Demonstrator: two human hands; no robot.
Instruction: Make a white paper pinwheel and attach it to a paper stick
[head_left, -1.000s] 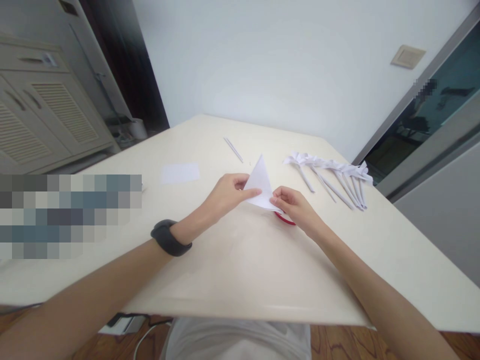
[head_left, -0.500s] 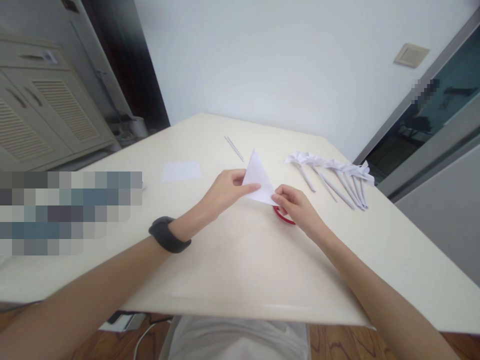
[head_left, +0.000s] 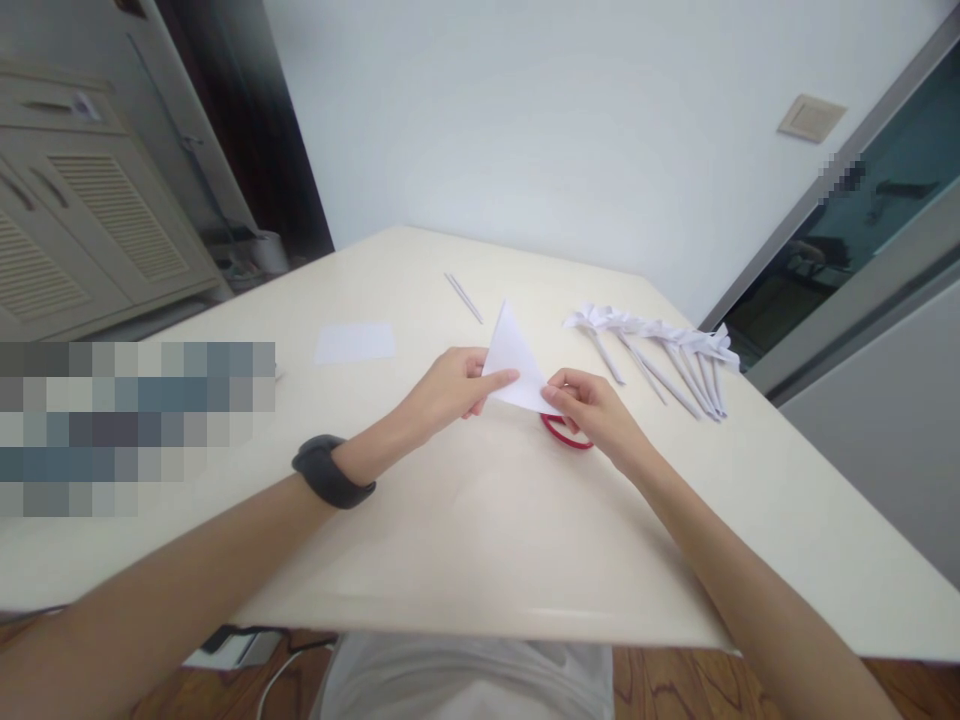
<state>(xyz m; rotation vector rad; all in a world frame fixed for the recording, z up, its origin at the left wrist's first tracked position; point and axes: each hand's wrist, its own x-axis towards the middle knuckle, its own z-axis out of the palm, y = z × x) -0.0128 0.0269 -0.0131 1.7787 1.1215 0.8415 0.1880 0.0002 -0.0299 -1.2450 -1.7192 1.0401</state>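
Note:
A white piece of paper (head_left: 516,358), folded into a triangle with its tip pointing away from me, is held between both hands above the table. My left hand (head_left: 457,385) pinches its left side, thumb on top and fingers behind. At the lower right corner, my right hand (head_left: 581,398) grips the paper between thumb and fingertips. Just under the right hand shows a red curved handle (head_left: 564,434), probably of scissors; the rest is hidden by the hand and the paper.
On the white table (head_left: 480,540), a flat white paper sheet (head_left: 354,343) lies left, two thin white sticks (head_left: 463,298) lie behind my hands, and several paper flowers (head_left: 652,330) with rolled stems lie right. A blurred-out patch (head_left: 135,430) covers the left side.
The view has shifted slightly, and more of the red handle shows. Fingers of the left hand now show below the paper's edge. Both hands keep their hold on the folded paper.

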